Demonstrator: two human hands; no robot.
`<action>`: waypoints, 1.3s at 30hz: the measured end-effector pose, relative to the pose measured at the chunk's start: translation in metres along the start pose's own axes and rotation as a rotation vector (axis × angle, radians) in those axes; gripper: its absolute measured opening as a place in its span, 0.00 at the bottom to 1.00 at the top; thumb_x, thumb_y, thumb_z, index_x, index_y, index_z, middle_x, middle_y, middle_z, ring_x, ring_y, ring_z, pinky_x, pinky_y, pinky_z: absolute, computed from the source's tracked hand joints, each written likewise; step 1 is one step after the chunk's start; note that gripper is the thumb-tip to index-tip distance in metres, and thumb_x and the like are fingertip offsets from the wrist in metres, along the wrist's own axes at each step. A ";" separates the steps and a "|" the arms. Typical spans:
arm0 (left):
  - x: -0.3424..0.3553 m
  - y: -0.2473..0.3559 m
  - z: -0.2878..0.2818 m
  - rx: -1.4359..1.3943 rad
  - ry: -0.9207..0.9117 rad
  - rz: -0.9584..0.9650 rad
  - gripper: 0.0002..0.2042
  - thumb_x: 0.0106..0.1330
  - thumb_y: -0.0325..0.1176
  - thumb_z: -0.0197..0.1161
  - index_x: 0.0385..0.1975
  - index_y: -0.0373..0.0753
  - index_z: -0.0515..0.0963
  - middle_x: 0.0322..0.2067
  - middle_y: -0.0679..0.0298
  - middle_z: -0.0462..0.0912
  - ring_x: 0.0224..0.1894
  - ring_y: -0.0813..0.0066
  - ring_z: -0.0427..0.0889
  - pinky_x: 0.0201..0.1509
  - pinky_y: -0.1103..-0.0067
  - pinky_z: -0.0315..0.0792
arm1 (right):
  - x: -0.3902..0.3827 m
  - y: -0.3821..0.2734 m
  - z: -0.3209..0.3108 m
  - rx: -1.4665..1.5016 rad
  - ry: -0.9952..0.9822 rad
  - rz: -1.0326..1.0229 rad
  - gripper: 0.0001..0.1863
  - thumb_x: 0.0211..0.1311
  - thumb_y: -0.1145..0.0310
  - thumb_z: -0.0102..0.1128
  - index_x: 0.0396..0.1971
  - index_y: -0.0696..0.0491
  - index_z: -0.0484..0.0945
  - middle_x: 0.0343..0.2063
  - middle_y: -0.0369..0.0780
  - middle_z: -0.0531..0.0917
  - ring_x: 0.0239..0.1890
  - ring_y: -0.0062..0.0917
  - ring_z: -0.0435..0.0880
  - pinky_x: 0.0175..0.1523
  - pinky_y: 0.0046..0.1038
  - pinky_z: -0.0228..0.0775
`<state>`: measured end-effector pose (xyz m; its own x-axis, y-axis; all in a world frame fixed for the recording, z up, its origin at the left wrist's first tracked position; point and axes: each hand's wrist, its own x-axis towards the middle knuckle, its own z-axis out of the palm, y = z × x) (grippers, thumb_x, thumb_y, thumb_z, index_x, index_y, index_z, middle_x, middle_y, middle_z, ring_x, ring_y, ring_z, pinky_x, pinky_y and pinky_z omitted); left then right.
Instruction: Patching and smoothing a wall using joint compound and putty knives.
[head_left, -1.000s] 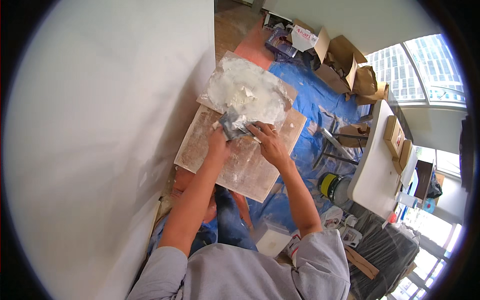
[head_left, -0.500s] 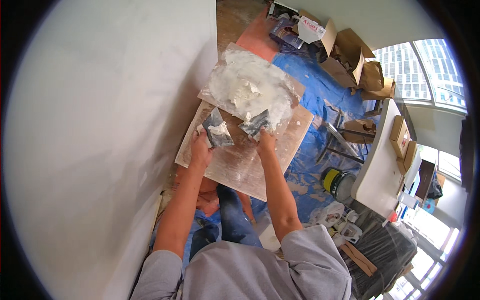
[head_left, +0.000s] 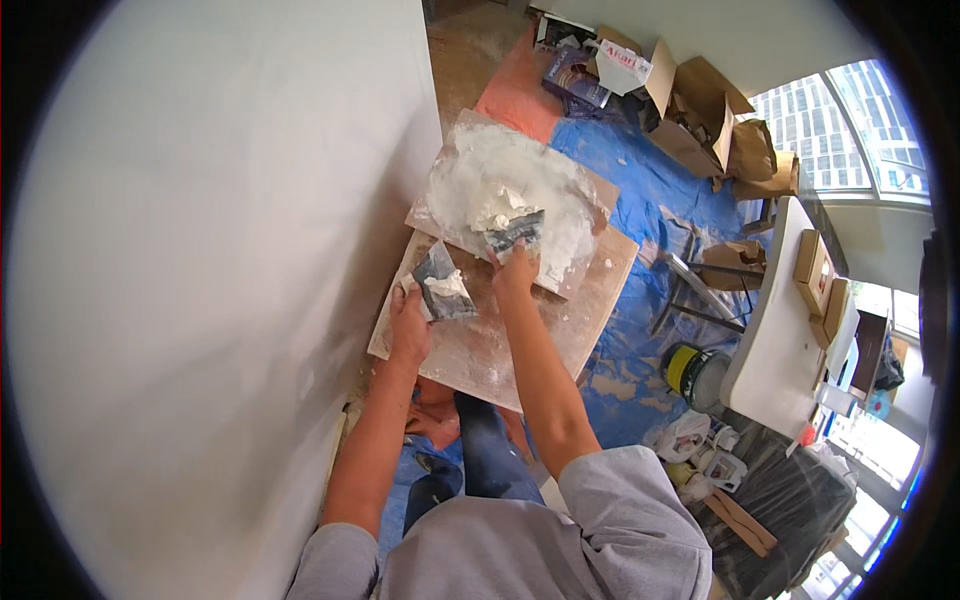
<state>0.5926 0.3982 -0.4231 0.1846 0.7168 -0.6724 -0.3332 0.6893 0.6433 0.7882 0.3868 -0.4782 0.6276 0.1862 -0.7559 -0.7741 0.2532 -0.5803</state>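
My left hand (head_left: 409, 317) is closed on a putty knife with a wide dark blade (head_left: 432, 262); a lump of off-white putty (head_left: 447, 285) clings to the blade. In my right hand (head_left: 516, 270) is a second wide-bladed putty knife (head_left: 517, 231), its blade at the near edge of a putty heap (head_left: 500, 205). That heap sits on a square board (head_left: 590, 190) smeared with white. Beneath it lies a larger wooden board (head_left: 600, 285) with specks of putty on it. Both handles are mostly hidden by my fingers.
A pale wall (head_left: 220, 250) stands close along my left. Blue plastic sheeting (head_left: 640, 180) covers the floor at right, with a bucket (head_left: 697, 376), a white table (head_left: 775, 350) and a plastic-wrapped object (head_left: 790, 510) there. Open cardboard boxes (head_left: 700, 110) stand at the far right.
My right hand has reached forward with its putty knife, from the near side of the upper board to the putty heap. The left hand still holds its loaded knife; the whole view has shifted slightly.
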 end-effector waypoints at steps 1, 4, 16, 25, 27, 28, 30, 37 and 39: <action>0.003 -0.001 0.004 0.016 0.002 0.000 0.23 0.78 0.37 0.53 0.69 0.38 0.61 0.57 0.60 0.76 0.55 0.70 0.80 0.54 0.72 0.79 | 0.003 -0.002 -0.010 -0.020 -0.096 -0.066 0.22 0.74 0.69 0.56 0.63 0.52 0.63 0.55 0.41 0.74 0.48 0.33 0.80 0.41 0.41 0.88; 0.008 0.000 0.026 0.077 -0.028 0.028 0.12 0.79 0.35 0.51 0.57 0.44 0.71 0.50 0.67 0.80 0.49 0.73 0.82 0.47 0.72 0.80 | 0.005 -0.019 -0.033 -0.078 -0.150 -0.154 0.21 0.74 0.67 0.57 0.62 0.53 0.65 0.53 0.39 0.77 0.50 0.31 0.81 0.47 0.43 0.87; -0.001 -0.012 0.109 -0.178 -0.180 -0.085 0.12 0.80 0.35 0.48 0.56 0.40 0.71 0.49 0.62 0.81 0.44 0.72 0.85 0.41 0.76 0.82 | -0.106 -0.131 -0.036 -0.786 -0.833 -1.008 0.23 0.54 0.90 0.54 0.50 0.59 0.81 0.56 0.50 0.83 0.60 0.40 0.82 0.63 0.35 0.73; -0.039 0.006 0.087 0.036 -0.204 0.292 0.13 0.78 0.36 0.51 0.51 0.35 0.76 0.49 0.60 0.82 0.49 0.64 0.85 0.45 0.71 0.81 | -0.090 -0.162 -0.066 -1.371 -0.824 -1.297 0.27 0.52 0.90 0.50 0.52 0.58 0.82 0.51 0.51 0.84 0.55 0.42 0.84 0.61 0.35 0.74; -0.032 0.006 0.076 0.477 -0.109 0.685 0.13 0.77 0.37 0.54 0.50 0.35 0.77 0.48 0.59 0.82 0.49 0.63 0.84 0.47 0.68 0.80 | -0.092 -0.153 -0.073 -1.152 -0.642 -1.155 0.15 0.61 0.84 0.53 0.47 0.59 0.81 0.39 0.45 0.87 0.42 0.35 0.86 0.48 0.32 0.76; -0.034 0.021 0.079 0.342 -0.157 0.430 0.13 0.77 0.34 0.52 0.52 0.34 0.76 0.49 0.59 0.82 0.50 0.64 0.84 0.50 0.69 0.80 | -0.106 -0.152 -0.065 -0.854 -0.506 -0.905 0.09 0.68 0.78 0.56 0.45 0.60 0.80 0.34 0.38 0.86 0.38 0.26 0.84 0.44 0.26 0.73; -0.063 0.035 0.061 0.038 -0.214 -0.088 0.14 0.76 0.29 0.49 0.55 0.31 0.75 0.50 0.57 0.83 0.51 0.65 0.84 0.56 0.73 0.80 | -0.125 -0.169 -0.059 -0.544 -0.627 -0.477 0.13 0.73 0.67 0.57 0.52 0.56 0.77 0.42 0.35 0.84 0.43 0.21 0.83 0.45 0.27 0.76; -0.133 0.067 -0.033 -0.300 -0.502 -0.425 0.14 0.76 0.32 0.54 0.56 0.33 0.73 0.50 0.56 0.83 0.50 0.69 0.85 0.56 0.71 0.81 | -0.123 -0.077 -0.055 -0.179 -0.986 0.337 0.16 0.73 0.69 0.53 0.58 0.52 0.74 0.48 0.36 0.84 0.49 0.27 0.83 0.56 0.36 0.75; -0.161 0.087 -0.070 -0.260 -0.472 -0.346 0.15 0.76 0.32 0.54 0.57 0.33 0.73 0.50 0.56 0.83 0.50 0.69 0.85 0.56 0.71 0.80 | -0.162 -0.052 -0.054 -0.223 -0.979 0.421 0.14 0.74 0.67 0.54 0.56 0.52 0.75 0.45 0.36 0.84 0.45 0.25 0.84 0.49 0.31 0.77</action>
<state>0.4691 0.3358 -0.2845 0.6890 0.4678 -0.5535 -0.3842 0.8834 0.2684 0.7225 0.2920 -0.3418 0.0262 0.9184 -0.3948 -0.8781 -0.1676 -0.4481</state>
